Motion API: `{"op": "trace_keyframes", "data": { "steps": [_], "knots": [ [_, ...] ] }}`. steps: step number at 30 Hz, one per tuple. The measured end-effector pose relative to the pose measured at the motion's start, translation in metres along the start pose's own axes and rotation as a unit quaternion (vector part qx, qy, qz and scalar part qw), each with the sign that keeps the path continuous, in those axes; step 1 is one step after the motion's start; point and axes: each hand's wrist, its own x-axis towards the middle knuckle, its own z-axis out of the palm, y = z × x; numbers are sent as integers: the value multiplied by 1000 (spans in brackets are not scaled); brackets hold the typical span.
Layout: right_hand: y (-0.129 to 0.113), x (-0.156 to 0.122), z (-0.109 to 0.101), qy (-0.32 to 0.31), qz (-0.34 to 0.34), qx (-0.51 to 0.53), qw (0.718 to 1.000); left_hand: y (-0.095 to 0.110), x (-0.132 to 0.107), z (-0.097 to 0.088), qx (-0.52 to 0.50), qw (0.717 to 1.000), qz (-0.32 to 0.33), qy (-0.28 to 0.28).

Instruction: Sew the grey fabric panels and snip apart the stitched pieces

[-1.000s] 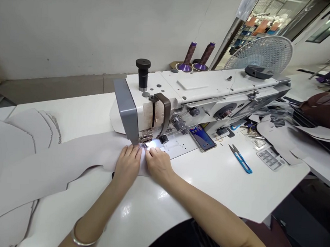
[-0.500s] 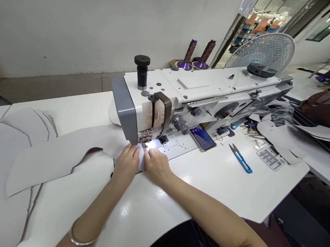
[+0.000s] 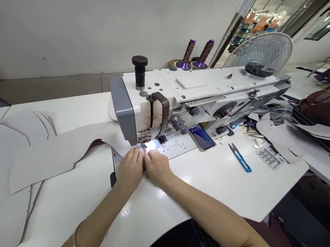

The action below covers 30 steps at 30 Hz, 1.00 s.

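Observation:
Side by side at the presser foot (image 3: 144, 146) of a white sewing machine (image 3: 156, 82), both my hands are closed on the edge of a pale grey fabric piece (image 3: 58, 147). My left hand (image 3: 131, 164) has its fingers bent over the fabric just left of the foot. On the other side, my right hand (image 3: 157, 165) pinches it with the fingertips close to the needle. A narrow brown strip shows between the hands. The piece trails left across the table, its front edge lifted in a curve with a brown underside. My fingers hide the part under the foot.
More pale cut pieces (image 3: 2, 174) lie stacked at the left. Right of the needle area are a phone (image 3: 201, 137) and blue thread snips (image 3: 240, 157). Two brown thread cones (image 3: 189, 53) and a fan (image 3: 261, 51) stand behind the machine. Scraps (image 3: 277, 136) lie at the right.
My left hand has shifted slightly right and toward me, closer to my right hand. The fabric has slid a little right, and its raised fold stands higher. My right hand has barely moved.

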Motion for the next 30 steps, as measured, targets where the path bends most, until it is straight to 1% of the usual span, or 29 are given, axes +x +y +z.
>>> {"op": "trace_keyframes", "data": {
  "steps": [3, 7, 11, 14, 18, 23, 26, 30],
  "knots": [
    [1, 0, 0, 10, -12, 5, 1000, 0, 0, -3, 13, 1000, 6, 18],
    [2, 1, 1, 4, -19, 8, 1000, 1, 1, -7, 6, 999, 4, 39],
    [4, 3, 5, 16, -12, 14, 1000, -6, 5, -6, 1, 999, 16, 46],
    [5, 4, 7, 18, -5, 13, 1000, -14, 8, -4, 12, 999, 32, 43],
    [5, 5, 9, 21, 2, 5, 1000, -21, 11, -3, 18, 999, 34, 33],
    [5, 5, 11, 32, 3, 8, 999, -21, 11, -2, 4, 1000, 22, 4],
    [5, 6, 12, 36, 5, 6, 999, -22, 11, -3, -8, 1000, 15, 3],
    [6, 5, 13, 45, 8, 2, 999, -32, 13, -9, -36, 999, -9, -11]
  ]
}}
